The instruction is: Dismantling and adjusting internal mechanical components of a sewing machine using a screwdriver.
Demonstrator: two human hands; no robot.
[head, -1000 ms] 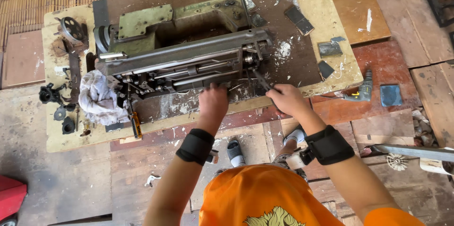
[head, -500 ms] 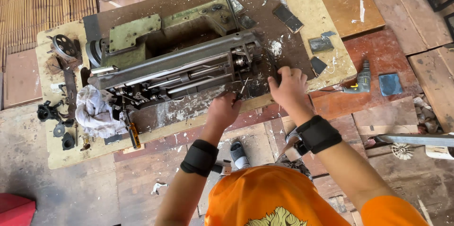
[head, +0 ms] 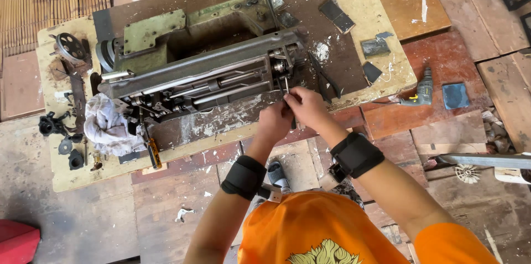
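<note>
A grey-green sewing machine point(head: 199, 70) lies tipped on its side on a worn wooden table point(head: 365, 15), with its underside rods and linkages facing me. My two hands meet at the right end of that underside. My right hand point(head: 307, 107) grips a thin metal tool point(head: 286, 85) whose tip points up at the mechanism. Pressed against it from the left, my left hand point(head: 275, 123) has its fingers curled around the same tool. Both wrists wear black bands.
A dirty rag point(head: 108, 126) and a yellow-handled tool point(head: 153, 153) lie at the table's front left. Dark machine parts point(head: 61, 137) and a wheel point(head: 71, 47) sit at the left edge, and flat metal plates point(head: 375, 47) lie at the right. On the floor boards is a drill point(head: 421, 93).
My hands were apart at the table's front edge. They have moved up and come together at the right end of the machine's underside, around the thin tool.
</note>
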